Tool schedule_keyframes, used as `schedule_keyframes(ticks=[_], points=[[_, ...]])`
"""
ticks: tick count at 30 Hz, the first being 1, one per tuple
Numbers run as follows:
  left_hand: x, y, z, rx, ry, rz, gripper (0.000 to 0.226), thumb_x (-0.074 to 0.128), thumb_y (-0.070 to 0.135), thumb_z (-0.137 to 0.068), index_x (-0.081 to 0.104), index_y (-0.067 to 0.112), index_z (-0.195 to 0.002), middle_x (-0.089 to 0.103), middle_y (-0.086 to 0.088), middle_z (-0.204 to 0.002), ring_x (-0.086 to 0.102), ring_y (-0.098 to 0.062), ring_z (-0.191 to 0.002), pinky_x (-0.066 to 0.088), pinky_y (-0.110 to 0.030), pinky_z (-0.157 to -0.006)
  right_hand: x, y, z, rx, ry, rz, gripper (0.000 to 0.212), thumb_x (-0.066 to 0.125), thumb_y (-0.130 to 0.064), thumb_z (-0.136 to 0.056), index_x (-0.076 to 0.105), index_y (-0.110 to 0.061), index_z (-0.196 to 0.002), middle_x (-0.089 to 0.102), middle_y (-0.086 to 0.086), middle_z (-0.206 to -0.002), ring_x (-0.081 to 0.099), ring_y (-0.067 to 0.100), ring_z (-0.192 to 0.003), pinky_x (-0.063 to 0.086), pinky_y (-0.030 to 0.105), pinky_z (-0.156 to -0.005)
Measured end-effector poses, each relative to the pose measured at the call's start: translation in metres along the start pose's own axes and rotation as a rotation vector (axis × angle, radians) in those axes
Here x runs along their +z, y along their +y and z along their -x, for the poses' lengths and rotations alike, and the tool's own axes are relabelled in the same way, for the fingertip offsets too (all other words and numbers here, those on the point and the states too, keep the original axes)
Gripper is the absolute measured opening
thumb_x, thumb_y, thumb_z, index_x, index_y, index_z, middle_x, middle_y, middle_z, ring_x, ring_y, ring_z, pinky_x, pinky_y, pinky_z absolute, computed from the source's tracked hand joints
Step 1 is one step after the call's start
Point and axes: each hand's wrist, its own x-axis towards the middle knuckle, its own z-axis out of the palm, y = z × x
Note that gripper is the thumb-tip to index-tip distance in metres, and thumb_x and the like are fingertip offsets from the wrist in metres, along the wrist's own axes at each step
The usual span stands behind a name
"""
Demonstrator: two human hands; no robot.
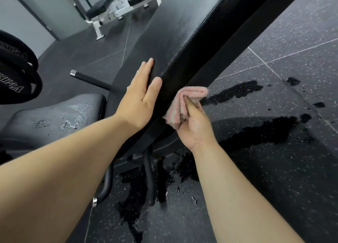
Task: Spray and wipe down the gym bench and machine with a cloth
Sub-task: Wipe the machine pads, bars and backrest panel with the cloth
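A long black padded backrest of the gym bench [175, 29] runs diagonally from the middle to the top right, its top face streaked with moisture. My left hand [140, 96] lies flat on the pad's lower end, fingers straight, thumb over its edge. My right hand [193, 122] grips a folded pink cloth [184, 100] and holds it against the pad's dark side edge. The bench's seat pad [54, 118] sits at lower left with wet spray marks on it. No spray bottle is in view.
Dark wet patches [256, 133] spread over the speckled rubber floor under and right of the bench. Black weight plates [16, 74] hang at the left, with a chrome-tipped bar [87, 77] beside them. A white-framed machine [113, 9] stands at the back.
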Motion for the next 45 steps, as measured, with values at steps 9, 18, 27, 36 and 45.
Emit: schedule_keyframes(ticks=[9,18,27,36,45], points=[[0.004,-0.009,0.009,0.006,0.083,-0.004,0.054,0.03,0.043,-0.105,0.018,0.029,-0.156,0.013,0.008,-0.164,0.007,-0.004,-0.149,0.007,-0.038,-0.124,-0.015,0.06,0.011,0.211,-0.022,0.374,0.016,0.055,0.002,-0.093,0.063,-0.009,-0.085,0.071,0.005,-0.074,0.068,0.02,-0.07,0.057,0.032,-0.07],[-0.01,-0.104,0.095,-0.321,0.08,-0.1,0.05,0.026,0.043,-0.105,0.021,0.036,-0.154,0.017,0.008,-0.163,0.01,-0.006,-0.149,0.007,-0.027,-0.121,-0.012,0.033,-0.001,0.05,0.049,0.003,0.016,0.053,-0.015,-0.099,0.063,-0.024,-0.091,0.067,-0.009,-0.073,0.059,0.007,-0.068,0.048,0.025,-0.061],[-0.025,-0.108,0.093,-0.422,-0.079,0.085,0.049,0.027,0.044,-0.105,0.014,0.045,-0.153,0.01,0.016,-0.163,0.006,-0.005,-0.149,0.004,-0.018,-0.114,-0.033,0.151,0.004,0.38,0.054,0.337,0.028,0.056,0.009,-0.088,0.068,-0.011,-0.071,0.066,0.008,-0.073,0.063,0.021,-0.071,0.052,0.032,-0.071],[-0.026,-0.123,0.096,-0.401,-0.087,0.153,0.049,0.026,0.038,-0.107,0.014,0.041,-0.154,0.006,0.015,-0.163,0.004,-0.004,-0.149,0.003,-0.017,-0.112,-0.028,0.145,0.003,0.249,0.077,0.206,0.027,0.044,0.011,-0.091,0.053,-0.01,-0.078,0.058,0.002,-0.059,0.057,0.011,-0.055,0.045,0.026,-0.057],[-0.016,-0.121,0.097,-0.404,-0.028,0.191,0.048,0.022,0.034,-0.108,0.015,0.035,-0.155,-0.001,0.01,-0.164,-0.006,-0.009,-0.15,-0.001,-0.039,-0.123,-0.018,0.196,0.006,0.542,0.235,0.333,0.028,0.043,0.0,-0.099,0.059,-0.009,-0.078,0.065,0.007,-0.07,0.062,0.021,-0.074,0.044,0.026,-0.065]])
